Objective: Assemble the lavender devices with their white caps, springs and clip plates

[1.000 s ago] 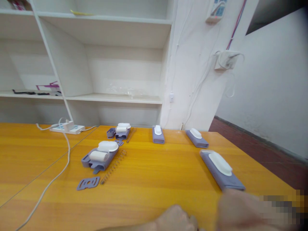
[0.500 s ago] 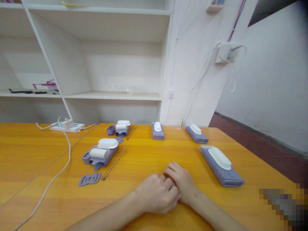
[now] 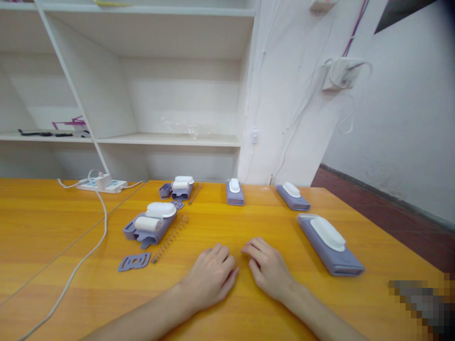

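My left hand (image 3: 213,274) rests on the table, palm down, fingers loosely bent and holding nothing. A small gap parts it from my right hand (image 3: 268,269), which also lies empty on the wood, thumb away from its fingers. Nearest the left hand are a metal coil spring (image 3: 170,239) and a flat purple-grey plate with cut-outs (image 3: 134,261). Behind them sits a purple-grey ribbed case (image 3: 167,229) with a white oval piece (image 3: 161,210) and a white cylinder (image 3: 148,224) on it. To the right of the right hand lies a closed-looking purple-grey case (image 3: 332,251) topped by a white oval piece (image 3: 327,233).
Farther back stand another case with loose parts (image 3: 182,189), a case (image 3: 235,196) and one more case (image 3: 293,199). A power strip (image 3: 103,183) with a white cable (image 3: 104,227) lies left. White shelving (image 3: 170,139) rises behind the table (image 3: 227,322).
My hands, one clasped over the other before, have come apart. The left hand has shifted left, and its fingers have loosened. The cases and loose parts stay in place on the table.
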Demonstrator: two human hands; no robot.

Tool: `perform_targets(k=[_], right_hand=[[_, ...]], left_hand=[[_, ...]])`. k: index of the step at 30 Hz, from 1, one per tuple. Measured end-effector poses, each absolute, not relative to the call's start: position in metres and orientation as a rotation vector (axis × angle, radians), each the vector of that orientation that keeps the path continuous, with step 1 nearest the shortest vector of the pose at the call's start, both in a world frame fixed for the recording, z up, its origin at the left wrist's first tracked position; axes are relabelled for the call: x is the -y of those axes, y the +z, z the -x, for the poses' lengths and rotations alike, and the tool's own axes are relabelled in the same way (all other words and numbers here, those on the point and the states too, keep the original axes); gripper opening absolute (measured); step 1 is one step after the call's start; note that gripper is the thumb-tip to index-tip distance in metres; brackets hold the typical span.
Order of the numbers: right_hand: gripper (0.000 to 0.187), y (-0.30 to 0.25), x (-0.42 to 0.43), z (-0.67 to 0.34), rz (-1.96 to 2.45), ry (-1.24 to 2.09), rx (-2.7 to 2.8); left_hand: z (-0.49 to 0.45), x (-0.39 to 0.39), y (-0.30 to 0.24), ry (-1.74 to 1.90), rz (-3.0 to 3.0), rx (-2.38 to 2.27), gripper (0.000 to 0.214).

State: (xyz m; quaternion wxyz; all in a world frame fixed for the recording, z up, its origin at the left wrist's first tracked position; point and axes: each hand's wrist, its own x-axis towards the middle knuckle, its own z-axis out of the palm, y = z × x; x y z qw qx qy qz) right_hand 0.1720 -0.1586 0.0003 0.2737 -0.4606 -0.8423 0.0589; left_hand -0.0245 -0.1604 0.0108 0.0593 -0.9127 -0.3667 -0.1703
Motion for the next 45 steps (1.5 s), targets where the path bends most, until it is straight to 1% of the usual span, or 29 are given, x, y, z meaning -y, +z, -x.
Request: perform_targets(k=[4, 10, 13, 15, 19, 22, 23, 24, 27, 31, 34, 37, 40, 45], right_hand=[[0.032, 0.0, 0.158, -0.173, 1.228, 0.185, 2.247], [0.032, -0.002, 0.157, -0.173, 1.208, 0.204, 2.203], [0.032, -0.004, 0.155, -0.175, 1.189, 0.221, 2.15], [0.031, -0.006, 0.154, -0.176, 1.175, 0.226, 2.115], [0.026, -0.008, 0.154, -0.175, 1.152, 0.229, 2.062], [0.016, -0.005, 0.157, -0.174, 1.177, 0.188, 2.029], [0.015, -0.004, 0.157, -0.174, 1.197, 0.171, 2.027], [0.019, -0.004, 0.158, -0.174, 1.216, 0.159, 2.03], [0.035, -0.005, 0.158, -0.175, 1.255, 0.15, 2.039], [0.043, -0.011, 0.152, -0.174, 1.321, 0.106, 2.073], [0.045, -0.015, 0.147, -0.172, 1.387, 0.029, 2.113], [0.044, -0.016, 0.145, -0.17, 1.399, -0.013, 2.137], [0.041, -0.016, 0.146, -0.17, 1.351, 0.009, 2.175], [0.042, -0.012, 0.154, -0.17, 1.403, 0.073, 2.1]], left_hand=[[0.021, 0.167, 0.012, -0.551, 2.82, 1.15, 0.013], [0.024, 0.181, 0.019, -0.672, 2.951, 1.189, 0.018], [0.027, 0.178, 0.018, -0.76, 2.993, 1.187, 0.016], [0.029, 0.172, 0.012, -0.858, 2.982, 1.24, 0.019], [0.035, 0.16, -0.003, -1.101, 2.927, 1.306, 0.019], [0.039, 0.15, -0.013, -1.175, 2.854, 1.288, 0.018], [0.041, 0.147, -0.015, -1.168, 2.814, 1.285, 0.021], [0.042, 0.143, -0.016, -1.154, 2.769, 1.281, 0.025], [0.045, 0.134, -0.017, -1.097, 2.649, 1.244, 0.036], [0.049, 0.131, -0.007, -1.002, 2.609, 1.14, 0.04], [0.053, 0.129, 0.006, -0.925, 2.581, 1.079, 0.036], [0.062, 0.123, 0.017, -0.886, 2.507, 1.143, 0.033], [0.075, 0.114, 0.02, -0.86, 2.446, 1.207, 0.032], [0.088, 0.108, 0.017, -0.762, 2.421, 1.219, 0.03]])
